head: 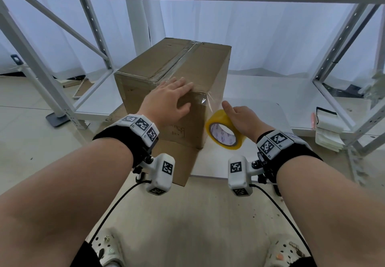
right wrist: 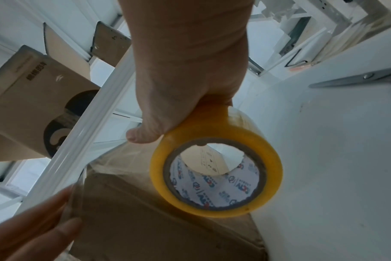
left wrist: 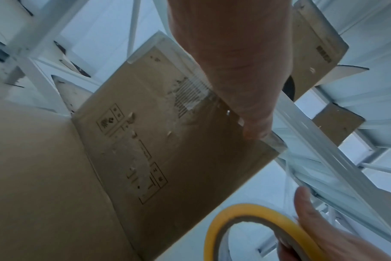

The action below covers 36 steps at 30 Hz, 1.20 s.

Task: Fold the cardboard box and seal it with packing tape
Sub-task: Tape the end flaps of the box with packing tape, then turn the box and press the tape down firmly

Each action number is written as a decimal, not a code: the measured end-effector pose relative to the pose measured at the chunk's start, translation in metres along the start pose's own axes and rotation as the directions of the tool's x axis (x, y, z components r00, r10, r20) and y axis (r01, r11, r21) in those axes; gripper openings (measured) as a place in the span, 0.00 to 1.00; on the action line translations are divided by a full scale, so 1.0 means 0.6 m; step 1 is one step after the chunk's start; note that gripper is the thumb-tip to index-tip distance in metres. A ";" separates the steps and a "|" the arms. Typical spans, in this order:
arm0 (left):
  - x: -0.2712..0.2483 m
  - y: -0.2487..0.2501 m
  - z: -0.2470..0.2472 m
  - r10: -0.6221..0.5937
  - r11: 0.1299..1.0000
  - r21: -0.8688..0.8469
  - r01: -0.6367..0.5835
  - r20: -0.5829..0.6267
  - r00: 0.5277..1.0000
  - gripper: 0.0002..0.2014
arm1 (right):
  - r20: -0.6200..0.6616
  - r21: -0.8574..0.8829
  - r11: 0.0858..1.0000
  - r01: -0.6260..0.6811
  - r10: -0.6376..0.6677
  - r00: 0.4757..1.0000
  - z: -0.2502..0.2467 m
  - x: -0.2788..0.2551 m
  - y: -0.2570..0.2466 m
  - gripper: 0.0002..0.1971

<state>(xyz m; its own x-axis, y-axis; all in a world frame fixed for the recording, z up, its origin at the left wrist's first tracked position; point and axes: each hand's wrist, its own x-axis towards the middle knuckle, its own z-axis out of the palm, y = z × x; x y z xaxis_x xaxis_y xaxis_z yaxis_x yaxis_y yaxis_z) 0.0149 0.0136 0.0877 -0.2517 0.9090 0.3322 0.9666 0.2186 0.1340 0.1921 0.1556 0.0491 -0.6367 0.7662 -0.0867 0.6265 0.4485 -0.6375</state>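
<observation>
My left hand (head: 166, 98) lay flat and spread on the near top edge of the cardboard box (head: 173, 83), fingers straight, pressing the tape end down over the corner. My right hand (head: 243, 120) was wrapped round the yellow tape roll (head: 225, 129), thumb sticking up, just off the box's near right corner. The box stood closed on the white table (head: 270, 91), center seam already taped, resting on a flat cardboard sheet (head: 179, 162). A clear strip of tape (head: 210, 100) ran taut from the corner down to the roll. Main risk as I judged it: the strip was in the air and unsupported, so if I let the roll twist it could fold on itself or wrinkle and stick crooked on the side face. If my left palm eased off, pulling the roll would likely peel the end off the top, since only a short bit seemed stuck. Pulling too hard to the right could also slide the box on the sheet or tip it, because only one flat hand held it. Scissors (right wrist: 357, 79) lay on the table to the far right; reaching for them would mean letting go of something, and slack tape could snap back onto the roll.
</observation>
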 end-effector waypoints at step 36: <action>-0.038 0.216 0.120 -0.599 0.188 -0.882 0.432 0.245 0.762 0.28 | -0.077 -0.385 0.824 -0.415 0.420 0.904 0.019 -0.129 0.225 0.17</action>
<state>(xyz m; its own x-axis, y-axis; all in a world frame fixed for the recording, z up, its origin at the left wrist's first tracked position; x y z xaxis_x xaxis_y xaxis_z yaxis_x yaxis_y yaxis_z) 0.1495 0.0470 0.0302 -0.7592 0.6485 -0.0557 0.0301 0.1204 0.9923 0.3209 0.1520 -0.0390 -0.2781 0.9167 -0.2868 0.9539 0.2286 -0.1943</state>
